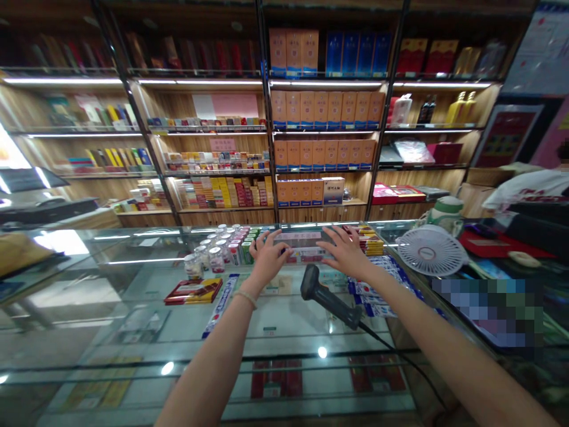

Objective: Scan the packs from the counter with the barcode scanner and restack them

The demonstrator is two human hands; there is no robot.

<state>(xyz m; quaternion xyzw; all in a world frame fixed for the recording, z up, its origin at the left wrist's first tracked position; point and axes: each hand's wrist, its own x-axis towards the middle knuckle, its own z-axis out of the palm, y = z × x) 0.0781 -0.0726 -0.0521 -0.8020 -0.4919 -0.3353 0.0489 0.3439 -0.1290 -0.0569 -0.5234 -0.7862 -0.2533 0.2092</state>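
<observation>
Across my view stands the wall shelving [222,218], lined with boxed goods. In front of it lies the glass desk [293,320], and I take the pink label [299,235], set between my hands, as the middle of my clock. A white fan [430,250] stands well out at three o'clock. My right hand [344,252], near four, has its fingers spread and seems to hold nothing; my left hand [270,256], at eight, is loosely curled, and I cannot tell whether it grips or touches anything. The barcode scanner [331,300] lies at five, in neither hand.

For progress, I'd judge the desk goods largely in order: the jars [217,260] at nine stand grouped, the red-and-yellow bars [372,244] at three are piled together, and the blue packets [376,309] at four lie bunched. What looks unsettled is a chocolate pack [193,292] at eight and one blue stick packet [221,305] near seven, both lying apart from those groups.
</observation>
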